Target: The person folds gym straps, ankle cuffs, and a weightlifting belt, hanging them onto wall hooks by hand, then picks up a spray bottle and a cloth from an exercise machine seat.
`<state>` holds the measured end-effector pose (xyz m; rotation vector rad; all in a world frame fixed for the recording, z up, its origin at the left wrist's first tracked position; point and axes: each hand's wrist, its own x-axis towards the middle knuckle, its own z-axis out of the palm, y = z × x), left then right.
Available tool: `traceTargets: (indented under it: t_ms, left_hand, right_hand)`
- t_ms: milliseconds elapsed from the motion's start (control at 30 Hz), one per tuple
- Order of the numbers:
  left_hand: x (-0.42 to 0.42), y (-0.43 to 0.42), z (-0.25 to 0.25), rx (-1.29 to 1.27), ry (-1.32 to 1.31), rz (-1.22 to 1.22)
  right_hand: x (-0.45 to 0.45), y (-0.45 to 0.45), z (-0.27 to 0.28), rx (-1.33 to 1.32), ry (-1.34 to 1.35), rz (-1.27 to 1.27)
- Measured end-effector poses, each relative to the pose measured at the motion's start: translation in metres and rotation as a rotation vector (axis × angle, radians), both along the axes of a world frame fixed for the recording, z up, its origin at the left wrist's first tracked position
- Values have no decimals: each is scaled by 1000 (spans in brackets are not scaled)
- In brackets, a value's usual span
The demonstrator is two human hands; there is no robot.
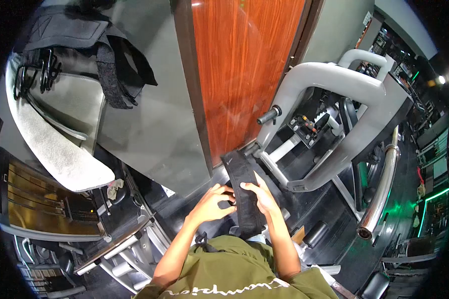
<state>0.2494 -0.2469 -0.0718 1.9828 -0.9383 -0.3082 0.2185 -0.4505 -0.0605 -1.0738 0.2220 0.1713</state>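
A wide black padded strap [245, 199] hangs upright in front of my green shirt, between my two hands. On its left edge my left hand [212, 203] is curled, with thumb and fingertips closed at the strap's side. My right hand [260, 194] grips the right edge, its thumb lying across the front of the strap. The strap's lower end reaches down to the shirt.
Black straps and belts [117, 65] hang at the upper left, above a white towel [60, 149]. A wooden door [244, 65] stands ahead. To the right is a grey machine frame [334, 79] with a chrome bar [384, 189]; a weight machine [50, 199] is at left.
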Motion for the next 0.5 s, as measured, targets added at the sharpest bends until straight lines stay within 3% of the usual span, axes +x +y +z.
traceTargets:
  t_ms: [100, 200, 367, 500]
  left_hand:
    - [1, -7, -3, 35, -105, 37]
    - [8, -15, -16, -149, 21, 294]
    - [26, -26, -24, -235, 112, 619]
    - [40, -25, -34, -240, 93, 713]
  right_hand:
    - [7, -11, 2, -22, -14, 29]
    - [11, -28, 7, 42, -41, 141]
    - [2, -79, 4, 34, -47, 91]
    - [5, -113, -16, -169, -66, 98]
